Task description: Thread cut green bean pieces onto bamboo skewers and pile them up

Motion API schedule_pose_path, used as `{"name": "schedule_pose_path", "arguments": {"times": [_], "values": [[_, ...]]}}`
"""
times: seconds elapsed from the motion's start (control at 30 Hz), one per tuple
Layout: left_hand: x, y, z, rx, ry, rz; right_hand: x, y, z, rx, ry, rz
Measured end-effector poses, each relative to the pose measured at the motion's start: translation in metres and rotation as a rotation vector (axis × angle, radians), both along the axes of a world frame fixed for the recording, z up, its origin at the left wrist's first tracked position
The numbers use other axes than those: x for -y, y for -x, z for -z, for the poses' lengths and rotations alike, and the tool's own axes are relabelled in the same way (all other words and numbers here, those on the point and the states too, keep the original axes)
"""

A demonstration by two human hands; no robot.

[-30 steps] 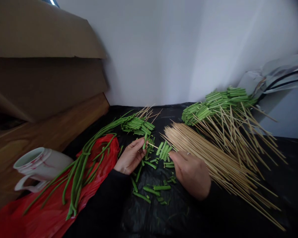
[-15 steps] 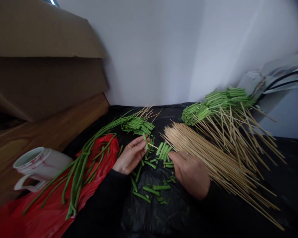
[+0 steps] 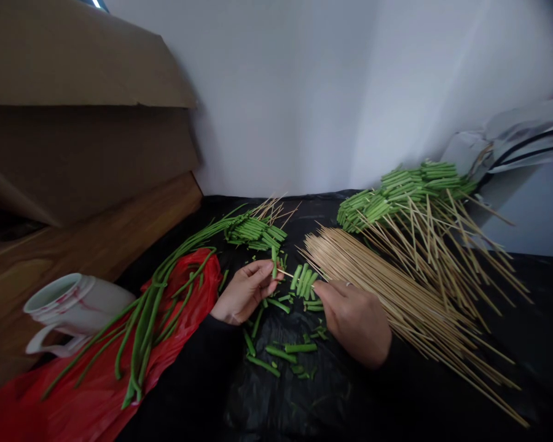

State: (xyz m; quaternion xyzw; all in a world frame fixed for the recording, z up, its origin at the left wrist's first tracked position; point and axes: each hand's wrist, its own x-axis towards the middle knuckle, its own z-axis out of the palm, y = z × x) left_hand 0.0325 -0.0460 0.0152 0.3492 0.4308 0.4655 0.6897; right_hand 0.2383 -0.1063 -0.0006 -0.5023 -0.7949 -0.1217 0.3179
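Between its fingertips my left hand (image 3: 249,288) pinches a short piece of green bean (image 3: 274,260), held upright. My right hand (image 3: 354,316) is closed on a thin bamboo skewer (image 3: 284,272), whose tip end reaches the bean piece in my left hand. Several cut bean pieces (image 3: 303,280) sit side by side along the skewer near my right fingers. Loose cut bean pieces (image 3: 299,348) lie below and between my hands on black plastic sheeting (image 3: 276,411).
Right of my hand lies a heap of bare skewers (image 3: 396,282), with a stack of filled bean skewers (image 3: 410,190) behind. A smaller filled pile (image 3: 253,232) is at back left. Long whole beans (image 3: 142,319) rest on a red bag (image 3: 87,399) beside a white mug (image 3: 80,307).
My left hand has shifted slightly right and down, and the bean piece in it now stands more upright at the skewer's end. My right hand has barely moved.
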Motion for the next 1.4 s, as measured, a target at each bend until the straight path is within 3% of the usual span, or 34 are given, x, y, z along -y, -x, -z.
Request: {"name": "schedule_pose_path", "arguments": {"times": [0.1, 0.3, 0.63, 1.17, 1.4], "values": [[-0.0012, 0.0006, -0.0004, -0.039, -0.043, -0.051, -0.0009, -0.0012, 0.0008, 0.005, 0.015, 0.003], [-0.002, -0.001, -0.0014, 0.066, -0.032, -0.114, -0.0018, -0.0033, 0.0007, 0.01, 0.02, 0.026], [-0.0024, 0.0014, -0.0015, 0.096, 0.038, -0.055, -0.0016, -0.0023, 0.0008, 0.001, 0.04, 0.016], [-0.0018, 0.0045, 0.0043, -0.052, -0.06, 0.007, 0.001, -0.0001, 0.0029, -0.012, 0.068, 0.011], [0.0006, 0.0006, 0.0029, -0.062, -0.068, -0.033, 0.0007, 0.0022, 0.0024, -0.04, 0.05, 0.014]]}}
